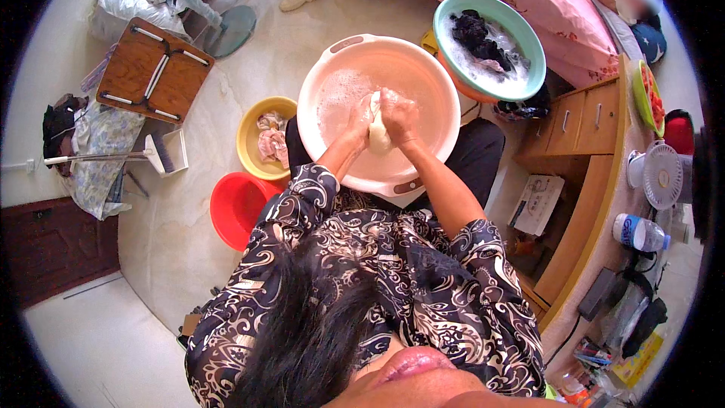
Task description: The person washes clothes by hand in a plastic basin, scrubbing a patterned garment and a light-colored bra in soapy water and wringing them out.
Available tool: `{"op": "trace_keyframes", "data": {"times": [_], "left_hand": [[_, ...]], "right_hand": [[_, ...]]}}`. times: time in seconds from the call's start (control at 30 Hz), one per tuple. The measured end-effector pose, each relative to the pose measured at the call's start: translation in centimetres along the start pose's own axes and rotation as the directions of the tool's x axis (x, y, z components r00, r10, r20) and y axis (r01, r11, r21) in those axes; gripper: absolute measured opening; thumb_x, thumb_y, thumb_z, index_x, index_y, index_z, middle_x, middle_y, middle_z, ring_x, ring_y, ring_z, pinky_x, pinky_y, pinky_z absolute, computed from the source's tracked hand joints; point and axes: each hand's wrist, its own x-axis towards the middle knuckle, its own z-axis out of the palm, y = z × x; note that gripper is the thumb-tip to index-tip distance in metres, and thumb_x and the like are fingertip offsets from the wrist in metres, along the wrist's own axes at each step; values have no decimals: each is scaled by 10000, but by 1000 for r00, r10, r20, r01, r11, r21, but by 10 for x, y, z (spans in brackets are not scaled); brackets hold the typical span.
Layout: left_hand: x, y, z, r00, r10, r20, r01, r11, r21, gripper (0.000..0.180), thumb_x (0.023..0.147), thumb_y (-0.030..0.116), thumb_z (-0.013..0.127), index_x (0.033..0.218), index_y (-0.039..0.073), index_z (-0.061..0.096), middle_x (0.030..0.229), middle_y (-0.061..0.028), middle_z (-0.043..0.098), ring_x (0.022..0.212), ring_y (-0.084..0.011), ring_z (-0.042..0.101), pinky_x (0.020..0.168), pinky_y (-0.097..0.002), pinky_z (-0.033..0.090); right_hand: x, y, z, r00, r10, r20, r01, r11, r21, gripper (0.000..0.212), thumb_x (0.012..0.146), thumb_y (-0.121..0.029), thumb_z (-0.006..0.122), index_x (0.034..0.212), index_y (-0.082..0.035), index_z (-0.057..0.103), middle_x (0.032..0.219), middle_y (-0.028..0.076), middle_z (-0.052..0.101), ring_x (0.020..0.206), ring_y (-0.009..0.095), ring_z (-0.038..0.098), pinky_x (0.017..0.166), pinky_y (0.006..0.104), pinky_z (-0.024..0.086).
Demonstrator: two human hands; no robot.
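Note:
A wide white basin (304, 117) stands between my knees, with sudsy water inside. Over the water, a cream-coloured wet cloth (379, 137) is bunched up and hangs down between my hands. My left hand (358, 125) is closed on its left side. Against it from the right presses my right hand (399, 115), its fingers wrapped round the upper part of the cloth. What kind of garment the cloth is, I cannot tell, as my fingers cover much of it.
A teal basin (440, 47) with dark laundry in foam stands at the upper right, by a pink-covered bed (529, 7). To the left are a yellow basin (243, 147) with pinkish cloths and a red basin (240, 208). A wooden desk (578, 132) borders the right; another person (648, 39) is beyond.

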Motion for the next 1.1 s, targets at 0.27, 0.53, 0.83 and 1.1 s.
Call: {"op": "trace_keyframes", "data": {"times": [0.27, 0.53, 0.83, 1.1], "left_hand": [[-27, 27, 6, 791, 446, 420, -504, 83, 860, 323, 943, 152, 534, 1212, -26, 558, 1161, -258, 577, 1098, -431, 564, 945, -474, 455], [-30, 24, -18, 852, 385, 354, -287, -222, 932, 731, 883, 346, 612, 1525, 166, 313, 1505, -334, 287, 1392, -522, 275, 1144, -601, 220], [8, 18, -40, 980, 190, -60, 25, 183, 983, 798, 865, 470, 619, 1508, 101, 321, 1432, -265, 446, 1322, -392, 452, 1054, -545, 389], [25, 8, -46, 991, -108, -83, 120, 982, 148, 537, 962, 518, 525, 1316, 115, 509, 1160, -96, 618, 1027, -253, 615, 903, -438, 505]], "right_hand": [[5, 39, -44, 995, 99, 23, -101, 992, 75, 206, 891, -209, 623, 1058, -91, 645, 911, 195, 647, 822, 392, 642, 752, 512, 492], [-17, 15, -32, 965, -110, 239, 208, 876, -435, 640, 867, -398, 648, 1449, -211, 461, 1503, 170, 398, 1353, 376, 382, 1052, 612, 315], [-3, 65, 33, 944, 91, 317, 55, 904, -424, 320, 863, -287, 584, 1015, -46, 730, 942, 240, 695, 886, 387, 678, 808, 490, 522], [2, 22, 4, 943, 235, 236, -330, 752, 570, 261, 887, -222, 610, 993, -3, 703, 813, 115, 686, 725, 186, 628, 686, 360, 501]]}}
